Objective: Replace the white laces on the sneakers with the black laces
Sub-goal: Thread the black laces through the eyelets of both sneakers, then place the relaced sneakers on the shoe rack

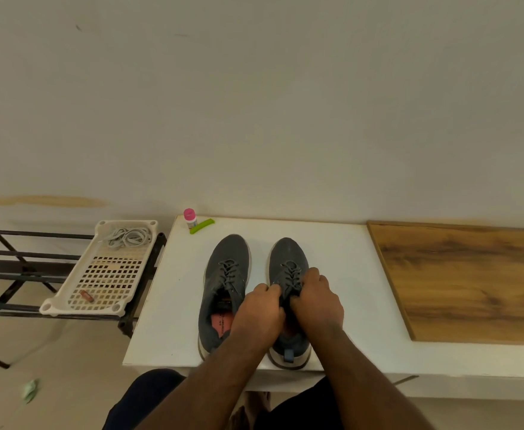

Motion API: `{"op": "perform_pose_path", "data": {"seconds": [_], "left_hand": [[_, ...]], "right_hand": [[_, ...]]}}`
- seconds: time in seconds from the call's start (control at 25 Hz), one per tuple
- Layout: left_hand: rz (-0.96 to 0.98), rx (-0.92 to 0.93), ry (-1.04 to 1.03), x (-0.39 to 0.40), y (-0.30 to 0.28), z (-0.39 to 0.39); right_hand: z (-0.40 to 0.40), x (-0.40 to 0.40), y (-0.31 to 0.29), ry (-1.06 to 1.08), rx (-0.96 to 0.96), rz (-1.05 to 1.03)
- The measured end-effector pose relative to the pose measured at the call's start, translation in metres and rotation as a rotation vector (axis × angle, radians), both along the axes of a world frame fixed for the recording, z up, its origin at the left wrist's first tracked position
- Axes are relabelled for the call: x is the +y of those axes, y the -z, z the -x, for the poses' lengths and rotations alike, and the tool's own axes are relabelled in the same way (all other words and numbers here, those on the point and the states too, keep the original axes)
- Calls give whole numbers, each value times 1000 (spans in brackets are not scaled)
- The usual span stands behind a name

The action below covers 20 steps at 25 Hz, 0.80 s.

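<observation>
- Both sneakers on desk [167,305], toes to wall; black laces [228,273] fitted.
- Left hand [259,311] and right hand [315,301] pinch right sneaker's [287,252] lace ends, apparently tying.
- White laces [128,237] discarded in tray [68,301].

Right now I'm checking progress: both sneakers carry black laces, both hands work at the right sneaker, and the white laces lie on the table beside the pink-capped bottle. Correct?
One slip. The head view shows the white laces in the cream plastic tray on the rack, not on the table. The rest holds: the left hand and right hand work at the right sneaker.
</observation>
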<state>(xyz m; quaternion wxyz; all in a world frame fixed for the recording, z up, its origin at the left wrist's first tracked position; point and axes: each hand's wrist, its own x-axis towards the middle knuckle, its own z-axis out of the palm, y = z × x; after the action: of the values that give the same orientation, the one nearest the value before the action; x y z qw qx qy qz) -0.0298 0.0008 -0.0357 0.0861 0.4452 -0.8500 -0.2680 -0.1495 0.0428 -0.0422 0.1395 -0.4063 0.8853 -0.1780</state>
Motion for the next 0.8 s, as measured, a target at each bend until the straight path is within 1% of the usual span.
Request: {"op": "perform_pose_path", "data": {"seconds": [0.04,0.12,0.16,0.2,0.28,0.32,0.36,0.4,0.44,0.48,0.52,0.56,0.6,0.68,0.72,0.8], "left_hand": [[-5,-8,4,-1,-1,-1],[-18,-18,33,-5,-3,-6],[-18,5,38,-7,-4,-11],[-7,72,19,-8,-7,-16],[87,217,-92,-11,-14,-28],[167,218,-176,-13,-17,-35],[228,170,-280,-13,-21,-42],[221,99,-400,-15,-20,-51],[122,30,-518,-20,-16,-62],[-54,-20,-613,-25,-12,-72],[-242,-41,-658,-30,-5,-80],[-400,-33,-654,-32,0,-86],[-508,7,-631,-32,3,-88],[-598,109,-621,-28,1,-85],[-626,166,-623,-26,-1,-85],[-693,261,-624,-22,-3,-84]], "right_hand": [[-1,-4,-2,50,-39,-32],[-1,-4,-2,77,-94,-33],[0,-1,-1,68,-120,-9],[0,2,1,55,-151,4],[1,9,3,28,-195,-27],[1,12,4,13,-190,-49],[0,13,4,5,-175,-62],[-1,12,4,2,-161,-61],[-3,10,3,-1,-151,-49],[-6,6,2,-12,-148,-32],[-10,2,-1,-32,-153,-21],[-13,-1,-2,-57,-173,-4],[-16,-2,-2,-69,-212,15],[-19,2,-4,-30,-316,66],[-20,6,-5,-1,-359,57],[-27,14,-3,11,-445,-41]]}}
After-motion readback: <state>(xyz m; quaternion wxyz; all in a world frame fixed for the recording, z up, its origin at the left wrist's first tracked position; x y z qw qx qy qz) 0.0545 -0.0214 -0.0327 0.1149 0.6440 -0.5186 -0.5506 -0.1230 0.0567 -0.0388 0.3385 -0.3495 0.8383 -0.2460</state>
